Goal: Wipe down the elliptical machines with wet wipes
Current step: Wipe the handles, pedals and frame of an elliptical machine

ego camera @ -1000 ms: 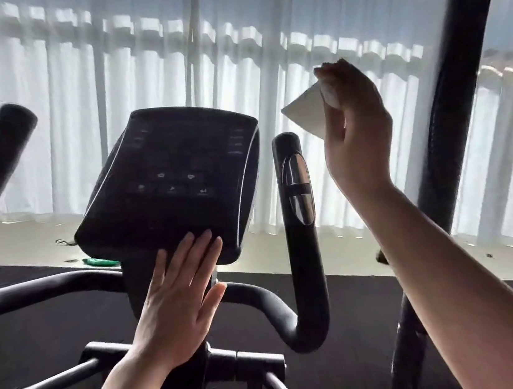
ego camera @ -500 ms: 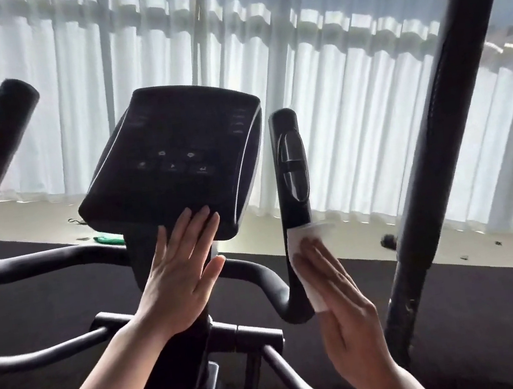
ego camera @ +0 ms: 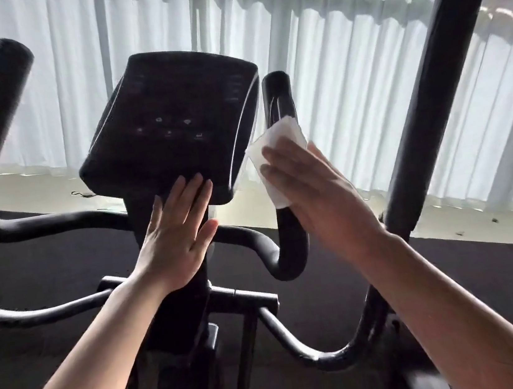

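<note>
Head view shows the right hand (ego camera: 309,187) pressing a white wet wipe (ego camera: 276,159) flat against the short upright grip (ego camera: 286,170) of the elliptical machine (ego camera: 193,268), just right of the console (ego camera: 171,130). Its fingers lie straight over the wipe, pushing rather than clutching it. The left hand (ego camera: 175,234) rests flat and relaxed on the console's lower edge and post, holding nothing (it seems to be steadying the machine). By my reading, the step in hand is wiping this grip, and the next move calls for running the wipe along its length, up to the rounded top and down into the bend below. The grip's long axis stands nearly vertical, its free end pointing up; the tall moving handlebar (ego camera: 450,87) further right looks not yet reached.
</note>
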